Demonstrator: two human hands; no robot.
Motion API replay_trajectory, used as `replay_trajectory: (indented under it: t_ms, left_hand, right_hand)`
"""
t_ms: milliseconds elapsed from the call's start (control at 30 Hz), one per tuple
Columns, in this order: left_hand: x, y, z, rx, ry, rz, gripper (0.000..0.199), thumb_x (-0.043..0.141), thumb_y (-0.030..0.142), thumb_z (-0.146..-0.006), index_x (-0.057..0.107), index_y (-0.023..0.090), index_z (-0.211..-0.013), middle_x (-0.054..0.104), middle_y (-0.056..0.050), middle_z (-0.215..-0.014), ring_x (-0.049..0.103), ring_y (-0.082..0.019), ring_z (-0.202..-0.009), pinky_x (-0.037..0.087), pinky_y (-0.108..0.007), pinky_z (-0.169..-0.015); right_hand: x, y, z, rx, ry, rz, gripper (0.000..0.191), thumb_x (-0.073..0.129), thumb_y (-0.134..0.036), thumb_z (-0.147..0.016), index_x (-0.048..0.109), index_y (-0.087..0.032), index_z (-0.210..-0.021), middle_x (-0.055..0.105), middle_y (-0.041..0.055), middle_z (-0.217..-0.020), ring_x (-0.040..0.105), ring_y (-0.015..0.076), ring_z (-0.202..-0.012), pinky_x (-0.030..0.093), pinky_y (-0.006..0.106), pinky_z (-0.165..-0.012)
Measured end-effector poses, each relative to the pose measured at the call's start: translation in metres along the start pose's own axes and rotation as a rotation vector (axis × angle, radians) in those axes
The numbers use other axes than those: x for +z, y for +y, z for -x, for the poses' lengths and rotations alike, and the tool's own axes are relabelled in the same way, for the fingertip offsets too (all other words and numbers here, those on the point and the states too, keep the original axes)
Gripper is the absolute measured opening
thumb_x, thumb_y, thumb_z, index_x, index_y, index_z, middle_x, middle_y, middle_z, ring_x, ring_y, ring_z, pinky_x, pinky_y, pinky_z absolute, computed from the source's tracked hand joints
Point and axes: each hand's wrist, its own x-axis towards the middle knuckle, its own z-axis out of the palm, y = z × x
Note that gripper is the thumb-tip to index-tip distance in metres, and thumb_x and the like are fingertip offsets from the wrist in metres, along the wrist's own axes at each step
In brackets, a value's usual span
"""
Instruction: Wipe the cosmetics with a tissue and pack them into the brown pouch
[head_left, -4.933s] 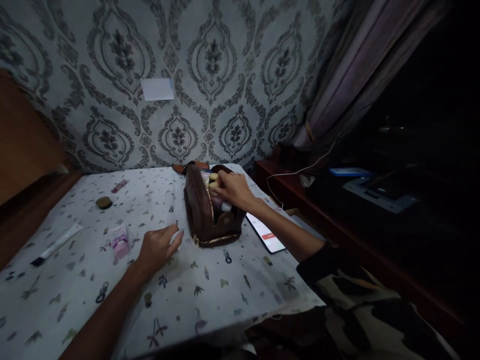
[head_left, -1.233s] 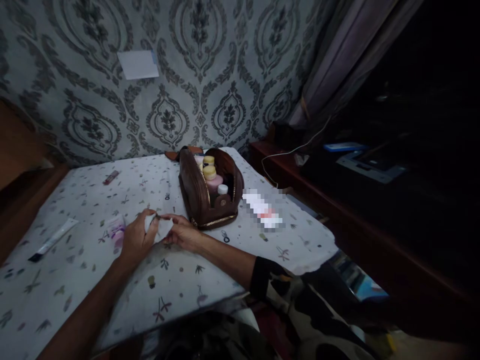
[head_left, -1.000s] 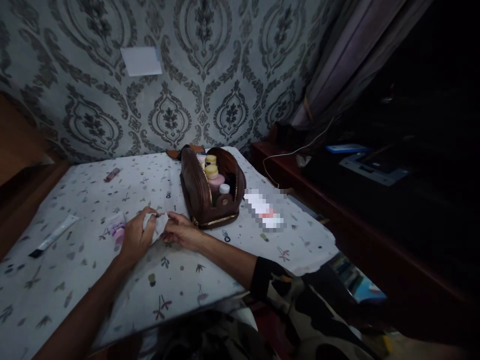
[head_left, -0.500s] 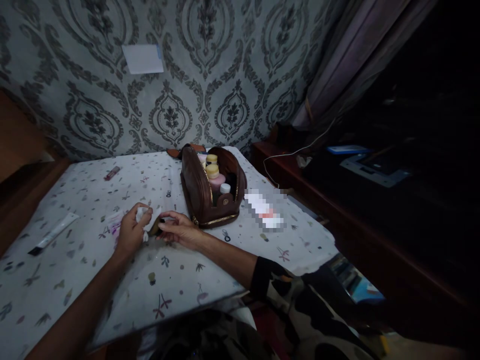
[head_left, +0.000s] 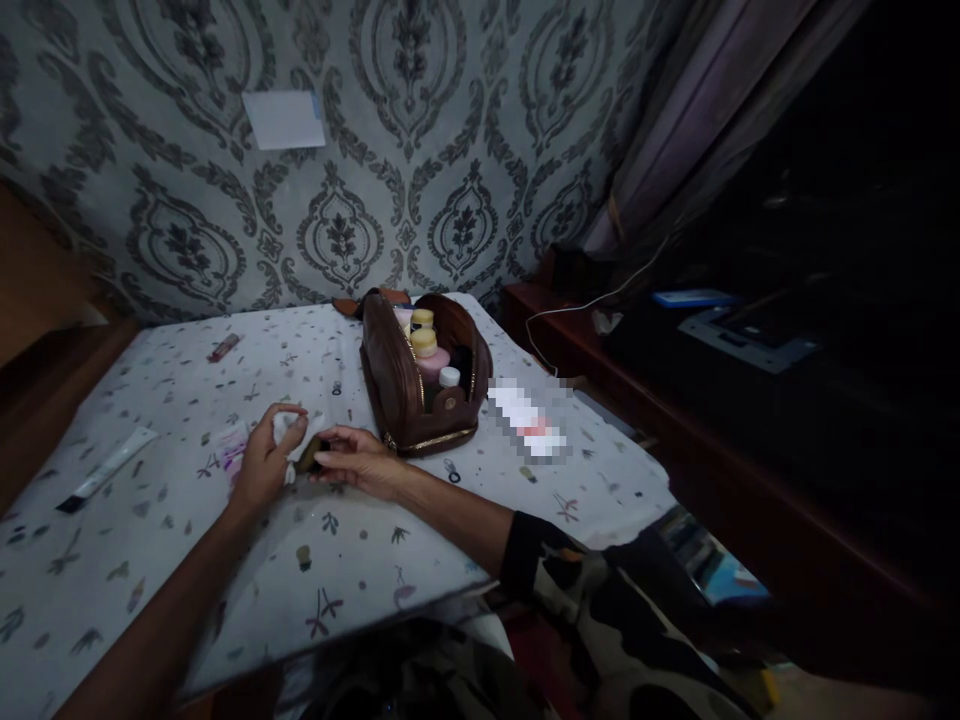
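Note:
My left hand [head_left: 266, 465] is closed on a crumpled white tissue [head_left: 289, 425], with the thumb and forefinger curled about it. Close against the tissue, my right hand [head_left: 360, 463] grips a small dark olive-brown object [head_left: 310, 456] between thumb and fingers; its exact kind is hard to make out. Just beyond the right hand stands a brown toiletry bag [head_left: 397, 400], unzipped at the top. Inside it are a jar with a yellow lid [head_left: 424, 343], a white-capped bottle [head_left: 449, 377] and other containers. Partly behind the left hand lies a pink-and-white packet [head_left: 231, 450].
A silvery tube with a black cap [head_left: 105, 470] lies on the left of the patterned tablecloth [head_left: 247, 600]. Farther back is a small pinkish item [head_left: 223, 347]. A blurred-out white item [head_left: 529, 420] lies right of the bag. A white cable [head_left: 592, 305] runs over the dark furniture.
My hands stay nearly in place. The right fingers have shifted slightly on the small dark object, which shows a little more clearly now.

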Motion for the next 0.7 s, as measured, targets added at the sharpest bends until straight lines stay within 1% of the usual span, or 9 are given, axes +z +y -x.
replay_trajectory:
  t_ms: [100, 200, 300, 367, 467, 567, 700]
  left_hand:
    - [0.0009, 0.0011, 0.0012, -0.020, -0.059, 0.065, 0.038, 0.059, 0.055, -0.079, 0.059, 0.022, -0.098, 0.057, 0.002, -0.073, 0.052, -0.017, -0.065, 0.042, -0.027, -0.061]
    - [0.0020, 0.0008, 0.0019, -0.020, -0.085, 0.101, 0.041, 0.057, 0.056, -0.081, 0.058, 0.021, -0.103, 0.060, 0.000, -0.079, 0.056, -0.017, -0.071, 0.044, -0.028, -0.065]
    - [0.0028, -0.0012, 0.0032, 0.034, -0.098, 0.082, 0.042, 0.053, 0.056, -0.085, 0.058, 0.020, -0.107, 0.061, 0.000, -0.081, 0.056, -0.017, -0.072, 0.045, -0.028, -0.067]
    - [0.0031, -0.0031, 0.0046, 0.074, -0.111, 0.057, 0.042, 0.050, 0.054, -0.087, 0.058, 0.020, -0.109, 0.060, 0.000, -0.079, 0.056, -0.017, -0.071, 0.046, -0.027, -0.066]
    - [0.0035, -0.0056, 0.0063, 0.105, -0.170, 0.016, 0.041, 0.054, 0.051, -0.086, 0.057, 0.019, -0.112, 0.062, 0.000, -0.080, 0.058, -0.017, -0.071, 0.048, -0.027, -0.066]
    - [0.0040, -0.0058, 0.0067, 0.148, -0.211, -0.039, 0.043, 0.060, 0.049, -0.080, 0.058, 0.018, -0.109, 0.065, -0.002, -0.087, 0.061, -0.019, -0.076, 0.049, -0.029, -0.070]
    - [0.0037, -0.0020, 0.0066, 0.218, -0.169, -0.153, 0.041, 0.062, 0.050, -0.077, 0.061, 0.017, -0.102, 0.066, -0.004, -0.089, 0.061, -0.021, -0.079, 0.049, -0.031, -0.073]
  right_hand:
    - [0.0014, -0.0009, 0.0007, -0.007, 0.000, -0.019, 0.063, 0.097, -0.036, -0.046, 0.062, -0.016, -0.095, 0.071, -0.0031, -0.079, 0.073, 0.0144, -0.067, 0.056, 0.025, -0.069]
    - [0.0024, -0.0019, 0.0011, -0.015, 0.015, -0.047, 0.061, 0.097, -0.035, -0.046, 0.062, -0.015, -0.092, 0.072, -0.0032, -0.079, 0.073, 0.0149, -0.068, 0.057, 0.025, -0.070]
    - [0.0021, -0.0022, 0.0006, -0.015, 0.025, -0.080, 0.059, 0.097, -0.033, -0.047, 0.062, -0.015, -0.091, 0.071, -0.0032, -0.078, 0.074, 0.0163, -0.070, 0.057, 0.026, -0.071]
    - [0.0015, -0.0023, -0.0003, -0.016, 0.044, -0.119, 0.060, 0.097, -0.033, -0.045, 0.062, -0.015, -0.090, 0.070, -0.0031, -0.077, 0.074, 0.0170, -0.071, 0.058, 0.027, -0.073]
    - [0.0009, -0.0032, -0.0015, -0.025, 0.090, -0.176, 0.061, 0.099, -0.031, -0.040, 0.063, -0.015, -0.087, 0.071, -0.0024, -0.076, 0.072, 0.0140, -0.070, 0.058, 0.026, -0.071]
    - [0.0010, -0.0048, -0.0020, -0.017, 0.086, -0.172, 0.060, 0.098, -0.031, -0.041, 0.068, -0.015, -0.090, 0.072, -0.0015, -0.078, 0.068, 0.0105, -0.066, 0.056, 0.022, -0.064]
    - [0.0017, -0.0059, -0.0011, -0.023, 0.072, -0.161, 0.053, 0.097, -0.031, -0.046, 0.069, -0.016, -0.089, 0.072, -0.0022, -0.076, 0.066, 0.0099, -0.064, 0.054, 0.021, -0.060]
